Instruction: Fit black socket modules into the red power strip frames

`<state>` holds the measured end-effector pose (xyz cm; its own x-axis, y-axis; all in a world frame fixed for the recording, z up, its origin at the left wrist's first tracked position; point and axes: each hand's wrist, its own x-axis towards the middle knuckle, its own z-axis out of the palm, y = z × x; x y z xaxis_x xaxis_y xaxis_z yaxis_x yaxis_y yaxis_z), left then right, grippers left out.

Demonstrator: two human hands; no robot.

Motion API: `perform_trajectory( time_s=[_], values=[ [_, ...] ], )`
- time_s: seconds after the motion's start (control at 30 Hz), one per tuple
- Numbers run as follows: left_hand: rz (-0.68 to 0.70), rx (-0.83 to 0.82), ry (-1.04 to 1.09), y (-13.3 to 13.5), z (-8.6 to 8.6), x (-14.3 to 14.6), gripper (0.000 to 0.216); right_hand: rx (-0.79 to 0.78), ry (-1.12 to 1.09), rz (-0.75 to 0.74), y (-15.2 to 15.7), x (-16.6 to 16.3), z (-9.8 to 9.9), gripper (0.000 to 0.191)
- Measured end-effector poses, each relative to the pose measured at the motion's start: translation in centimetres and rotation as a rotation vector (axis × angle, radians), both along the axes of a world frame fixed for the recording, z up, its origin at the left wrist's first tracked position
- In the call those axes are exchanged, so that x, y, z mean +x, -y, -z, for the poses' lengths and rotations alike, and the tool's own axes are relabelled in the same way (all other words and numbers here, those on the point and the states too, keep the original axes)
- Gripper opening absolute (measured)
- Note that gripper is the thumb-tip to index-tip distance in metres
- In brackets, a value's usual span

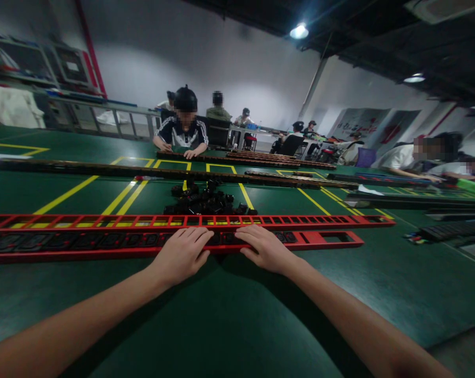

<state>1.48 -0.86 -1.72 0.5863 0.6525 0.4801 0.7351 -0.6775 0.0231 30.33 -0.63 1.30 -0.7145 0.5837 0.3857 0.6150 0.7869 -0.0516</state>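
Observation:
A long red frame (312,240) lies across the table in front of me, with black socket modules (91,240) filling most of its openings. My left hand (182,254) rests on this frame near its middle, fingers stretched over the sockets and thumb apart at the front edge. Close to it on the right, my right hand (265,249) lies on the same frame in much the same pose. Sockets beneath both hands are partly hidden. Just behind lies a second red frame (363,220) with open slots. Beyond that is a loose pile of black modules (209,202).
The green table (229,325) carries yellow marking lines. A long dark rail (83,168) crosses it farther back, and more dark strips (450,231) lie at the right. A person (182,126) works across the table; another person (411,155) sits at the right.

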Motion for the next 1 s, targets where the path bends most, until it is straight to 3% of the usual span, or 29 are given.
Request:
perform_trajectory(
  time_s=[1.0],
  values=[
    [0.002,0.000,0.002,-0.06,-0.02,-0.08,0.041,-0.030,-0.026,-0.005,-0.17,0.03,0.04,0.032]
  ],
)
